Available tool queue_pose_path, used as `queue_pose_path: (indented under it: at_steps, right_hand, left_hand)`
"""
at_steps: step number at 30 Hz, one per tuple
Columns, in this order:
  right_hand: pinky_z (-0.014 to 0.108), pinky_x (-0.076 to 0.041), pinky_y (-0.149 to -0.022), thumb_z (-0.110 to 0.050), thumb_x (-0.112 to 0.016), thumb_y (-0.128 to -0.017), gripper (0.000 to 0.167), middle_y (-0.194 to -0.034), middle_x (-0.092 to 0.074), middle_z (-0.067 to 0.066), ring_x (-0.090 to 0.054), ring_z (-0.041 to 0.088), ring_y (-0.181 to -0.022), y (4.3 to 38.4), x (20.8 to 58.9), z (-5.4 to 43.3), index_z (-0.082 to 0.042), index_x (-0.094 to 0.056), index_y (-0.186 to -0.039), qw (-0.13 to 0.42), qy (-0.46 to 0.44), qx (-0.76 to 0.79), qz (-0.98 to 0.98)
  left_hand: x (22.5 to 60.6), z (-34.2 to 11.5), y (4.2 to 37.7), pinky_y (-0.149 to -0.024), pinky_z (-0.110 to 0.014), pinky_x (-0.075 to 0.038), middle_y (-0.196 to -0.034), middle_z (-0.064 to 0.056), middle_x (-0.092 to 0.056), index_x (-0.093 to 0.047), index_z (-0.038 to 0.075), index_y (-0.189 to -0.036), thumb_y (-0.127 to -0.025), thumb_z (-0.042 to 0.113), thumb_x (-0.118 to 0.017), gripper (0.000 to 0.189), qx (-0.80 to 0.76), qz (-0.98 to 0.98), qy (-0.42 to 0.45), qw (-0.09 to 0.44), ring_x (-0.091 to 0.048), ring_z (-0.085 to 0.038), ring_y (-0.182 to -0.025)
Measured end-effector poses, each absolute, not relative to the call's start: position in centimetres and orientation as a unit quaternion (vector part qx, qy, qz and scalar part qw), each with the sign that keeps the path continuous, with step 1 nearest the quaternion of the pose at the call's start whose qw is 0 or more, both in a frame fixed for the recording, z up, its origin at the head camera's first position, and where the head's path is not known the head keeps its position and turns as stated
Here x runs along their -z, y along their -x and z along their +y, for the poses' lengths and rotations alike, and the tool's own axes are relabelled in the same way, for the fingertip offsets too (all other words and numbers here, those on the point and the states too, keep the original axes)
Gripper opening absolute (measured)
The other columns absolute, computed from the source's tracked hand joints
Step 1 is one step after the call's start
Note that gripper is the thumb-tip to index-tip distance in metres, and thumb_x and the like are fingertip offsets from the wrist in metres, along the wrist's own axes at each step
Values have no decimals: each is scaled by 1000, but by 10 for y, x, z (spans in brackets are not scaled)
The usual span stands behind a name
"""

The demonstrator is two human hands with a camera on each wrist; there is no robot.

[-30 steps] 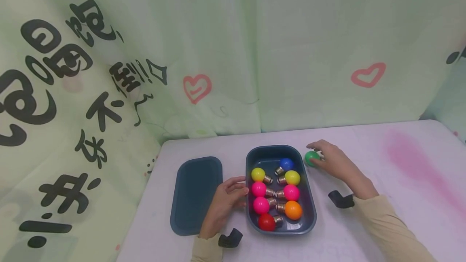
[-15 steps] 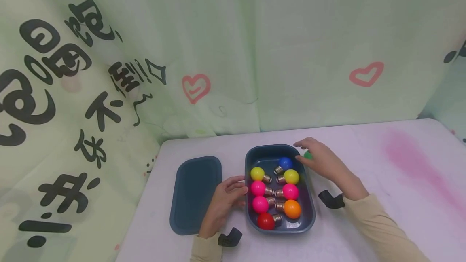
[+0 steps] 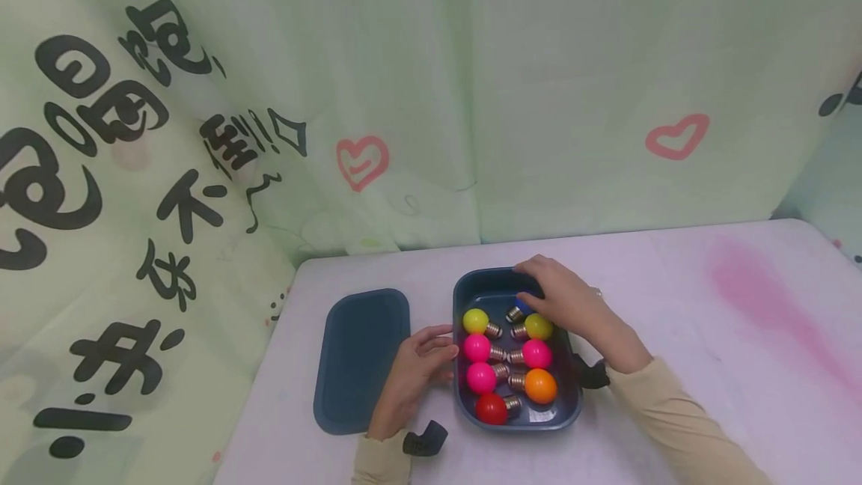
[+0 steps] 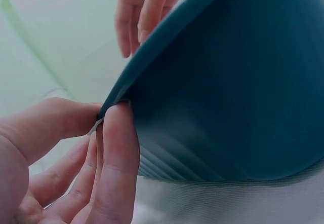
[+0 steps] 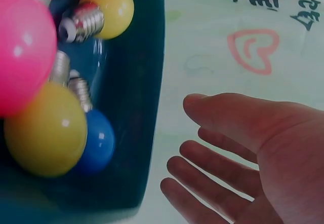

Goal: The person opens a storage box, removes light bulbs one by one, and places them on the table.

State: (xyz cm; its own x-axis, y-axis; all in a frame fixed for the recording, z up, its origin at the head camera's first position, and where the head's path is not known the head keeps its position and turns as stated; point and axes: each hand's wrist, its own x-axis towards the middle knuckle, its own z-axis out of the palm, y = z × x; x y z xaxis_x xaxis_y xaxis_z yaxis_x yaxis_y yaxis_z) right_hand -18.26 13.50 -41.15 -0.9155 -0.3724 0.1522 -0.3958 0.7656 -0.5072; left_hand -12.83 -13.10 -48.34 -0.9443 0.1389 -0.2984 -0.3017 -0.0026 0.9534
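A dark blue tray (image 3: 493, 284) holds several coloured light bulbs in two rough columns. My left hand (image 3: 409, 374) pinches its left rim between thumb and fingers, as the left wrist view shows up close. Over the tray's far right corner hovers my right hand (image 3: 572, 304), its fingers spread and holding nothing in the right wrist view (image 5: 283, 158). Beneath it a blue bulb (image 5: 98, 143) is partly covered in the head view. A yellow bulb (image 3: 538, 326) lies just nearer. The green bulb outside the tray is hidden behind the right hand, except for a small pale tip (image 3: 598, 292).
A flat dark blue lid (image 3: 361, 361) lies on the white table (image 3: 673, 305) left of the tray. Behind the table hangs a pale green curtain (image 3: 559, 96) with hearts and black lettering. Each wrist carries a black mount (image 3: 426, 440).
My right hand has moved left from the green bulb to above the tray, leaving that bulb on the table. My left hand has stayed at the rim.
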Motion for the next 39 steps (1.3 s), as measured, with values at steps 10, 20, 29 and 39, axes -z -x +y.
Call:
queue_pose_path:
  at_steps: [10,20,29,39]
  right_hand:
    - [50,-51,-98,-15,-75,-88,47,-123,-64,20,-60,36,-115,185,413,114,2,-60,-129,-10,-223,-278,-934]
    - [51,-47,-103,-18,-75,-89,47,-130,-62,18,-57,36,-124,185,415,102,-2,-60,-130,-38,-225,-257,-939]
    - [46,-53,-97,-16,-76,-87,45,-120,-65,16,-64,29,-109,187,422,89,-2,-62,-127,-65,-234,-264,-933]
    - [42,-56,-90,-13,-76,-87,37,-109,-67,14,-64,24,-92,190,428,80,-1,-66,-120,-69,-246,-267,-929]
  left_hand:
    - [487,-132,129,-73,-28,-60,-109,-8,-69,-60,8,-133,-90,21,-75,48,-711,683,50,158,-68,-18,-95]
    - [485,-133,129,-75,-29,-59,-113,-9,-69,-58,8,-134,-90,24,-74,49,-708,686,48,163,-68,-18,-97]
    - [487,-133,129,-75,-29,-60,-110,-8,-69,-59,8,-133,-90,23,-74,48,-704,690,50,161,-68,-17,-96]
    - [485,-133,130,-74,-30,-60,-108,-8,-69,-59,6,-133,-90,21,-74,47,-710,684,41,161,-67,-17,-96]
